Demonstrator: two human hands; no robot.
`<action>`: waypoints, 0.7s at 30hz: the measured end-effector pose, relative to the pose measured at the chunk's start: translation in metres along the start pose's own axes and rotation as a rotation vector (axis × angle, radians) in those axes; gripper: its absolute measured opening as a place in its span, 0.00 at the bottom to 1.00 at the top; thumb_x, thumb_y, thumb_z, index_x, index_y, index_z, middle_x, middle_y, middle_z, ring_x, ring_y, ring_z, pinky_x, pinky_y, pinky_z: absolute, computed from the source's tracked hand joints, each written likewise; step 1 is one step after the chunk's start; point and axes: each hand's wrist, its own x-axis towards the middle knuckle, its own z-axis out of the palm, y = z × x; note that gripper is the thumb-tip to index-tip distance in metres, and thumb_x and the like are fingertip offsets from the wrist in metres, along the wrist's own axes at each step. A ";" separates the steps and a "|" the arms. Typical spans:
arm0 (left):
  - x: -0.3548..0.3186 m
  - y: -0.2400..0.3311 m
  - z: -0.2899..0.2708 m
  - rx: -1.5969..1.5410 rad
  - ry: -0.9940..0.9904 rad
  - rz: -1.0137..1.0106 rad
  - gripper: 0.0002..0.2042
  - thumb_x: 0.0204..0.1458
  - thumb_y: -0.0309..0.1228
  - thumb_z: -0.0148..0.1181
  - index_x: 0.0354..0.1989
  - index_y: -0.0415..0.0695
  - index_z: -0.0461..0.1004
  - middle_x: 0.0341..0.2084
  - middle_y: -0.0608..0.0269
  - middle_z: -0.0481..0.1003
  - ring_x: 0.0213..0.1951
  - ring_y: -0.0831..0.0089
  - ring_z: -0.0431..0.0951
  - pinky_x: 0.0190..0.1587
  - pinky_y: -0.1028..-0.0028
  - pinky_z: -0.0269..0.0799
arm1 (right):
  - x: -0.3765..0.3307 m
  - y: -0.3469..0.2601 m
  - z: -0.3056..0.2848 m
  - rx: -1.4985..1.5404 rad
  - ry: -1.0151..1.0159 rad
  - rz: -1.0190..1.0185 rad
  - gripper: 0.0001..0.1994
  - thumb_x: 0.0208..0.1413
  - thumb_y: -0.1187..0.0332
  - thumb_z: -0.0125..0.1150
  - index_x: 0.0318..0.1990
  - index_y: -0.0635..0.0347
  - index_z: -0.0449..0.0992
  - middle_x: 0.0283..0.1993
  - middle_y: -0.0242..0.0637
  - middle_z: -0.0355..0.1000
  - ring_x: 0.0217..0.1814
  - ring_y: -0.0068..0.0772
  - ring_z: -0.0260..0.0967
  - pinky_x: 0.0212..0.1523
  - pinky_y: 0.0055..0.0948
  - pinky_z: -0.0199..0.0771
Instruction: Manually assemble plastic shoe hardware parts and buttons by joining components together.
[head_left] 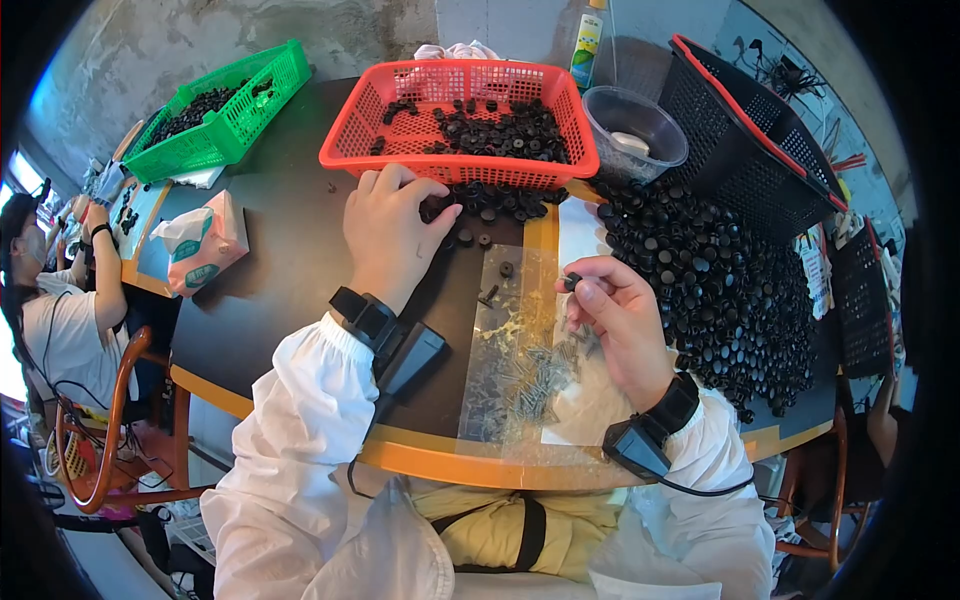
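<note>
A person in white sleeves sits at a dark table [270, 290], seen from above, with both bare hands over the work. The right hand [625, 320], nearer and right of centre, has its thumb and fingertips clamped on a small black piece [572, 282], raised above a clear plastic sheet [488, 345]. The left hand [392, 235] reaches farther out, to the near edge of a red basket [450, 167], where a row of loose black pieces [495, 205] lies. Its thumb and forefinger curve toward each other; whether they grip a piece, I cannot tell.

Metal screws [535, 380] lie in a loose pile on the near part of the sheet, just below the right hand. A large heap of black caps [715, 290] fills the table's right side.

For good handling, a light pinch on the rim of the raised piece would leave its face open to view and to the other hand. The left fingers would do best to lift one piece at a time from the edge of the row, without raking its neighbours. Low, slow movements over the sheet should avoid scattering the screws or mixing them with the caps.
</note>
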 end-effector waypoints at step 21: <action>-0.016 0.054 -0.021 -0.832 -0.271 0.293 0.18 0.39 0.22 0.71 0.42 0.42 0.79 0.37 0.58 0.77 0.39 0.63 0.78 0.43 0.70 0.74 | -0.006 -0.004 0.010 -0.414 0.136 -0.158 0.11 0.49 0.75 0.69 0.41 0.62 0.77 0.37 0.28 0.74 0.35 0.17 0.72 0.36 0.17 0.73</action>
